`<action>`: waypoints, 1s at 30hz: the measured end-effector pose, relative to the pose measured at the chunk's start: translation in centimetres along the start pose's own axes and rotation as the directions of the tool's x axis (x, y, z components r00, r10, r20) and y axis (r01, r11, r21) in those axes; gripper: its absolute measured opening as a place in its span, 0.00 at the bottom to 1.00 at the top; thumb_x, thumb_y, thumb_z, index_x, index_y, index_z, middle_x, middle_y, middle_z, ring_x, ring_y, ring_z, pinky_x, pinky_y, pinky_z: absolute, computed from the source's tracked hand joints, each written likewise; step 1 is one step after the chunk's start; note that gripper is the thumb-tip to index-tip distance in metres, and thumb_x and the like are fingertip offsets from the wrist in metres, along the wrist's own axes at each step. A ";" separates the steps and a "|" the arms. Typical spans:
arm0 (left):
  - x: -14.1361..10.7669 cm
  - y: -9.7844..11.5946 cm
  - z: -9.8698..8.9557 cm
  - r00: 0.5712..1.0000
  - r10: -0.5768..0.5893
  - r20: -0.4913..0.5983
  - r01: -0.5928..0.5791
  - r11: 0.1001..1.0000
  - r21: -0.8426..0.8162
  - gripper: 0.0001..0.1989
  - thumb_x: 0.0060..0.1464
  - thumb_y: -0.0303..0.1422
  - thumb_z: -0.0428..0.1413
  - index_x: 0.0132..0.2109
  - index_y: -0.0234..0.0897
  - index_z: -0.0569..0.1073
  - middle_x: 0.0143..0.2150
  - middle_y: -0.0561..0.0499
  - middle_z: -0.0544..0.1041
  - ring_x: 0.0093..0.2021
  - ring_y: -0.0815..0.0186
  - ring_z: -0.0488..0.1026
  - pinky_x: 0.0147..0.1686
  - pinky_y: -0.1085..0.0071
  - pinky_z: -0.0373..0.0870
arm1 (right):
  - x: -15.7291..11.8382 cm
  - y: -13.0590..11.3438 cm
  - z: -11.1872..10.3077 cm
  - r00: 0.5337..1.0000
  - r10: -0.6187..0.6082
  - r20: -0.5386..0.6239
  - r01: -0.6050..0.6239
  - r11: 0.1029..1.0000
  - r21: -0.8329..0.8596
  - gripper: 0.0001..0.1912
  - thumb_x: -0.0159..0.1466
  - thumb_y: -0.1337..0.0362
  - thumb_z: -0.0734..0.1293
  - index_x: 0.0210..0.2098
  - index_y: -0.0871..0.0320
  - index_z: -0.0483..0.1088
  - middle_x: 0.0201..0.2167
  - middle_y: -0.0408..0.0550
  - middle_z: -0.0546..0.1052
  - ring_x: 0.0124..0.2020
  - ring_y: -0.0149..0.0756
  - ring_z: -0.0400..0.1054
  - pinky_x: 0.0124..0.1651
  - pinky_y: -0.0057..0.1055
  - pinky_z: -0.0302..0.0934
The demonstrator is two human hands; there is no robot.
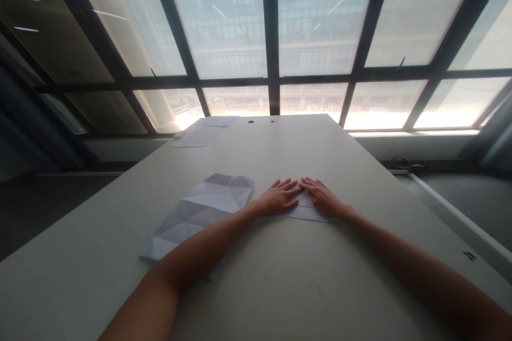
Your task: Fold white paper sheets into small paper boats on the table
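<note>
A folded sheet of white paper (307,213) lies flat on the white table (272,277), partly covered by both hands. My left hand (280,197) rests palm down on its left part, fingers stretched out and slightly apart. On the right part lies my right hand (320,197), also flat, its fingertips close to those of the left. Left of the hands is a larger white sheet (216,194) with many crease lines, its surface raised in facets. My left forearm passes over the lower right of this creased sheet and hides some of it.
Several loose white sheets (196,137) lie at the table's far left corner. Two small dark round spots (250,121) mark the far end. A small dark mark (469,256) sits near the right edge. Beyond the table stand large framed windows (232,21), with curtains (32,122) at the sides.
</note>
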State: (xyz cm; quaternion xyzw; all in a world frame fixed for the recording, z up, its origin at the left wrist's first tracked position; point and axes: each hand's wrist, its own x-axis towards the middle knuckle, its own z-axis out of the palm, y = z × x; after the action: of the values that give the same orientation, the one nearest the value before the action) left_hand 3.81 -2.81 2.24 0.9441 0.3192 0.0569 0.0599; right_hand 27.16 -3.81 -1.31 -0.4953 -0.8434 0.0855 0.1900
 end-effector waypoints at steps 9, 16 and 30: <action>-0.1 0.1 0.1 1.000 -0.003 -0.014 0.003 1.000 0.011 0.29 0.67 0.47 0.45 0.71 0.49 0.54 0.74 0.46 0.50 0.73 0.53 0.46 0.68 0.49 0.42 | 0.0 -0.5 -0.6 1.000 -0.002 0.009 0.002 1.000 -0.023 0.27 0.69 0.58 0.59 0.67 0.55 0.60 0.68 0.52 0.60 0.70 0.43 0.50 0.70 0.49 0.42; -0.1 -0.1 0.2 1.000 0.000 -0.014 0.000 1.000 0.008 0.29 0.68 0.48 0.44 0.71 0.48 0.54 0.74 0.46 0.50 0.73 0.52 0.47 0.68 0.47 0.43 | 0.1 -0.4 -0.5 1.000 -0.006 -0.002 0.006 1.000 -0.011 0.27 0.69 0.57 0.60 0.66 0.54 0.61 0.68 0.52 0.61 0.70 0.43 0.51 0.70 0.49 0.43; 0.1 -0.1 0.4 1.000 -0.021 -0.022 0.020 0.999 -0.033 0.27 0.69 0.44 0.41 0.72 0.50 0.51 0.74 0.49 0.51 0.73 0.55 0.47 0.68 0.50 0.42 | 0.3 -0.1 0.0 0.998 0.008 -0.056 -0.007 1.000 0.012 0.24 0.71 0.65 0.54 0.64 0.56 0.65 0.66 0.53 0.65 0.68 0.42 0.55 0.70 0.47 0.45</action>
State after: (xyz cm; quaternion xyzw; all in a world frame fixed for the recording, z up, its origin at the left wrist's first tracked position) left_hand 3.89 -2.65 1.84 0.9389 0.3287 0.0722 0.0722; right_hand 26.98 -3.65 -1.19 -0.4994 -0.8353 0.0772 0.2164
